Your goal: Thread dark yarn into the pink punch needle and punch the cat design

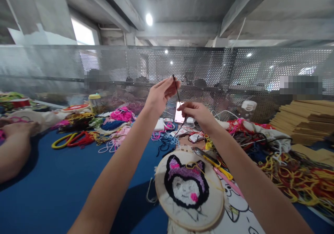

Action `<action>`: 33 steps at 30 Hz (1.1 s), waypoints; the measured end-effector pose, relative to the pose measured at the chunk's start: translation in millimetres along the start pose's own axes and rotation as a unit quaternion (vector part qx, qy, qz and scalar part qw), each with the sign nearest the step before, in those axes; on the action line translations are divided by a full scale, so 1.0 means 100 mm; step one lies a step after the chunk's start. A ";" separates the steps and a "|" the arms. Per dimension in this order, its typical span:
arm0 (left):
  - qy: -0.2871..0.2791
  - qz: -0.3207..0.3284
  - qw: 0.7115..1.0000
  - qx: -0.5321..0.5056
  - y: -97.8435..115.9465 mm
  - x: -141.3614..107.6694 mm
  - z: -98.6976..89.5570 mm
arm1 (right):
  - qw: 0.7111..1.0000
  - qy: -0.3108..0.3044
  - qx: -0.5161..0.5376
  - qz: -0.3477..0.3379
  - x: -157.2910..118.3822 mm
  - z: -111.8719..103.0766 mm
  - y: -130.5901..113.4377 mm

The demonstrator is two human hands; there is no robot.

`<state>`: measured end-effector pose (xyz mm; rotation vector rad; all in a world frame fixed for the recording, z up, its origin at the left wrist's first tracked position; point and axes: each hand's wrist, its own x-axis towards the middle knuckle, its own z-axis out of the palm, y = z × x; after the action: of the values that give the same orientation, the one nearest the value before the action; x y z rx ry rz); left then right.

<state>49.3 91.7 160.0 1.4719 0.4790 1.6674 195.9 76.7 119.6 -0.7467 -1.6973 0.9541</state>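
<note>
A length of black yarn (177,90) runs between my two raised hands. My left hand (165,92) pinches its upper end between thumb and fingertips. Lower and to the right, my right hand (195,111) is closed on the same yarn, and a loose tail hangs beneath it. Under my right forearm lies a round embroidery hoop (162,211). Its cloth carries a yarn cat-eared figure (186,183) in black, purple, white and pink. Yellow-handled scissors (217,164) and a pink punch-needle-like tool (229,181) lie at the hoop's right edge.
Yarn heaps (294,171) cover the right side and more (122,115) lie at left. A lit phone (179,115) leans at the back, before a perforated metal screen (125,63). Brown cardboard (305,119) is stacked at right. Another person's arm (15,147) rests at far left.
</note>
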 end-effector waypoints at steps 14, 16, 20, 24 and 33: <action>0.114 0.056 0.985 -0.116 0.10 0.14 -0.34 | 0.992 -0.071 -0.028 0.098 0.04 0.13 0.49; 0.125 0.058 0.983 -0.121 0.11 0.15 -0.40 | 0.990 -0.081 -0.029 0.108 0.03 0.17 0.54; 0.142 0.044 0.978 -0.145 0.14 0.16 -0.50 | 0.987 -0.100 -0.020 0.124 0.03 0.24 0.63; 0.169 0.040 0.969 -0.178 0.19 0.15 -0.54 | 0.983 -0.125 -0.011 0.131 0.02 0.24 0.66; 0.180 0.029 0.968 -0.175 0.16 0.21 -0.67 | 0.981 -0.143 -0.007 0.127 -0.02 0.29 0.64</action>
<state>-18.3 115.3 169.3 0.9382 0.3129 1.9603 171.2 99.6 57.7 -0.8835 -1.8874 1.2777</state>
